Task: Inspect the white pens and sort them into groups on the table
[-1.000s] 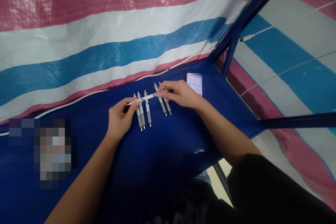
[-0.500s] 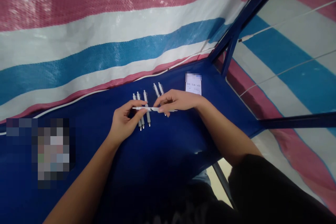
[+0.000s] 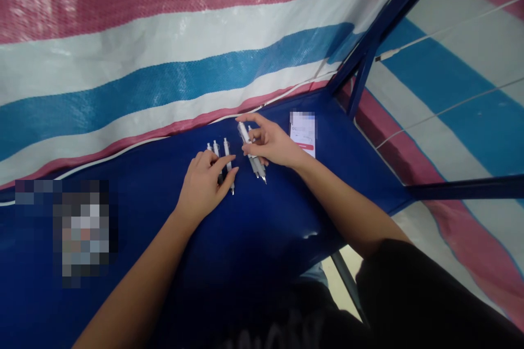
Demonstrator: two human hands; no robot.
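My right hand grips a white and grey click pen. Its index finger reaches over the pen's top end, and the tip points down toward me. Other pens lie just beneath and beside this one, mostly covered by my fingers. My left hand hovers over the left group of pens, thumb and index finger apart, holding nothing. In that group a white pen shows to the right of two more, whose lower parts my left hand hides.
A phone with a lit screen lies right of the pens on the blue table. A pixelated object is at the left. Striped sheeting hangs behind, and a blue metal frame stands at the right.
The pen held level between both hands is now in my right hand alone, turned lengthwise by the right pens. My left hand has let go and its fingers have spread. The phone's screen has changed.
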